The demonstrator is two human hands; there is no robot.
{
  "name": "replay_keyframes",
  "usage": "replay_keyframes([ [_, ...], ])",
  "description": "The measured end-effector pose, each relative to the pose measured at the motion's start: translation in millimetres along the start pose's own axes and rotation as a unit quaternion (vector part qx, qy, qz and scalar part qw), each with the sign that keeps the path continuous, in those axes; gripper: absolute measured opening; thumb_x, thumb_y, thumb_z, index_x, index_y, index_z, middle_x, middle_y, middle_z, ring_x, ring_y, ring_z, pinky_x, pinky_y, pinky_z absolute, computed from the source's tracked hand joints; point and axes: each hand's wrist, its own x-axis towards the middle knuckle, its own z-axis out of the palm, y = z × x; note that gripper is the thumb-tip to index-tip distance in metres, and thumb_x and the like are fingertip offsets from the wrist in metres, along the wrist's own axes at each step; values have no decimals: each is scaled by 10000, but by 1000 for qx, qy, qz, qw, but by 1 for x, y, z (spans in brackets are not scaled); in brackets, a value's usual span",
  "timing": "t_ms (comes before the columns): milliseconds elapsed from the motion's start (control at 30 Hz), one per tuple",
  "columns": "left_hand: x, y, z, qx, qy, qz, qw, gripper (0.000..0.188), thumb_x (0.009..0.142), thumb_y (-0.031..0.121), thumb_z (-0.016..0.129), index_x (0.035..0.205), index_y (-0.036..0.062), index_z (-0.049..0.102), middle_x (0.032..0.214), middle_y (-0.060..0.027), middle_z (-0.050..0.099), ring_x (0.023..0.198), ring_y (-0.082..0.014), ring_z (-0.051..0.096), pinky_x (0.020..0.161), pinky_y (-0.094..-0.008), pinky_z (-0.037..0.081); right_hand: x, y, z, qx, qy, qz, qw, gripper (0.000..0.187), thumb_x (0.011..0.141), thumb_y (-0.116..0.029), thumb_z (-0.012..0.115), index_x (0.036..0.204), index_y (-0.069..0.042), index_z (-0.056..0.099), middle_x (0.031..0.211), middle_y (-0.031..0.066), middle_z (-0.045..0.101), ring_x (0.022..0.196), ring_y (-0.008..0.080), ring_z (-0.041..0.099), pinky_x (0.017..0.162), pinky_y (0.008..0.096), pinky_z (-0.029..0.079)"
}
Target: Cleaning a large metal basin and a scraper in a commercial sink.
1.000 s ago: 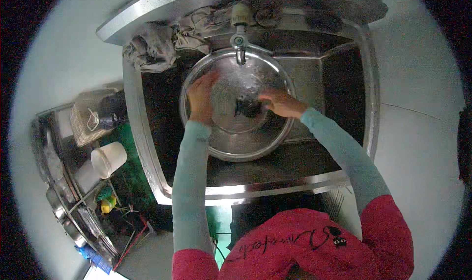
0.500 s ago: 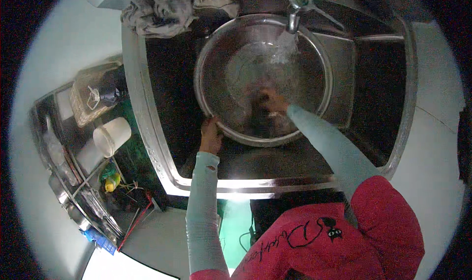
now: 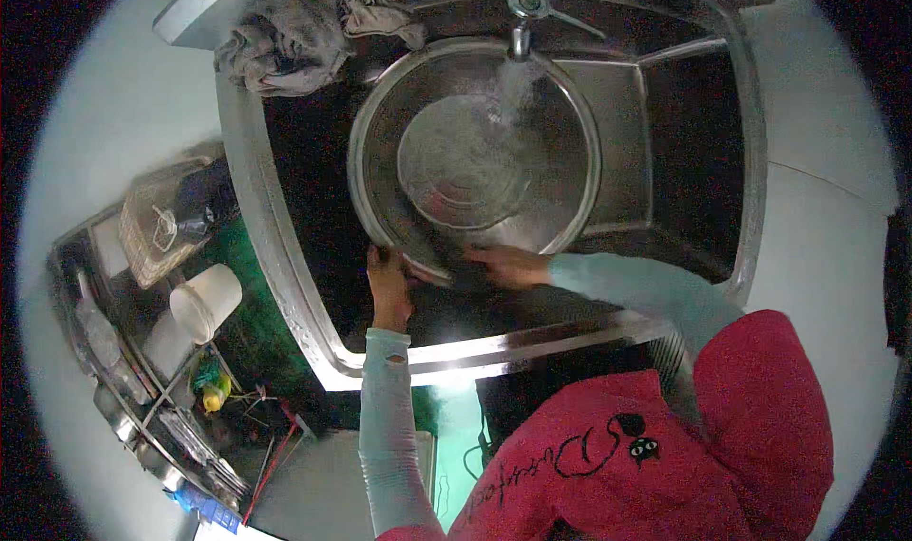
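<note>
A large round metal basin [image 3: 357,166] stands tilted or flat, I cannot tell which, in the sink, with water in its bottom. Water runs into it from the faucet [image 3: 521,39] at its far side. My left hand [image 3: 388,289] grips the basin's near-left rim, its fingertips partly in shadow. At the near rim is my right hand [image 3: 511,265], pointing left; motion blurs its fingers, and whether they hold the rim cannot be made out.
Grey crumpled cloths [image 3: 285,52] lie on the sink's far-left edge. The metal sink [image 3: 255,208] surrounds the basin. Down to the left are a wicker basket [image 3: 152,227], a white bucket [image 3: 209,302] and a rack [image 3: 95,322] with utensils.
My right hand has moved from inside the basin to its near rim. My left hand stays on the rim. The sink and basin appear shifted left in the view.
</note>
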Motion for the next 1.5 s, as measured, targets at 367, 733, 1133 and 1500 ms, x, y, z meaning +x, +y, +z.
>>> replay_keyframes([
  [367, 22, -16, -5, 176, -15, 165, 970, 478, 739, 9, 439, 1175, 2, 242, 1090, -149, 418, 916, -237, 457, 773, -299, 388, -11, 87, -166, -112, 281, 170, 938, 277, 763, -155, 470, 1021, -55, 473, 1014, 121, 479, 921, 230, 475, 792, 365, 382],
  [733, -20, 59, 120, 80, -100, 256, 958, 322, 748, 66, 476, 1044, -52, 432, 1004, -116, 497, 916, -187, 462, 804, -253, 336, 1, 6, -171, 566, 215, -141, 783, 222, 798, -236, 450, 821, -19, 493, 769, 74, 519, 742, 201, 517, 750, 306, 412],
  [1133, 27, 100, 236, -52, -240, 279, 928, 205, 753, 194, 498, 834, 13, 552, 639, -15, 501, 535, -129, 428, 492, -276, 351, -87, -133, -234, -473, 381, -169, 776, 354, 773, -188, 424, 1122, -135, 398, 950, 154, 519, 827, 272, 527, 724, 336, 426],
  [1500, 105, -54, -7, -193, -19, 190, 963, 334, 669, 19, 492, 999, 28, 444, 743, -68, 516, 582, -129, 492, 466, -292, 393, -37, -151, -223, 25, 223, 41, 974, 340, 834, -107, 310, 1173, -123, 288, 509, 83, 494, 438, 144, 527, 382, 248, 451],
])
